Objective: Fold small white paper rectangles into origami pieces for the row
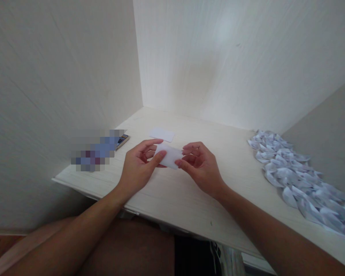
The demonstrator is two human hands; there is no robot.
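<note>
A small white piece of paper (170, 156) is held above the desk between my two hands. My left hand (140, 159) pinches its left side, thumb on the near face and fingers behind. At the paper's right edge, the thumb and fingers of my right hand (199, 165) grip the lower corner. Just beyond my hands, another flat white paper (162, 134) lies on the desk. Whether the held paper is one sheet or folded layers, I cannot tell.
Along the right side of the white desk (184, 199) spreads a long heap of folded white paper pieces (293, 172). A phone-like object (122, 141) lies at the left, partly covered by a blurred patch. Pale walls enclose the desk at the back and sides.
</note>
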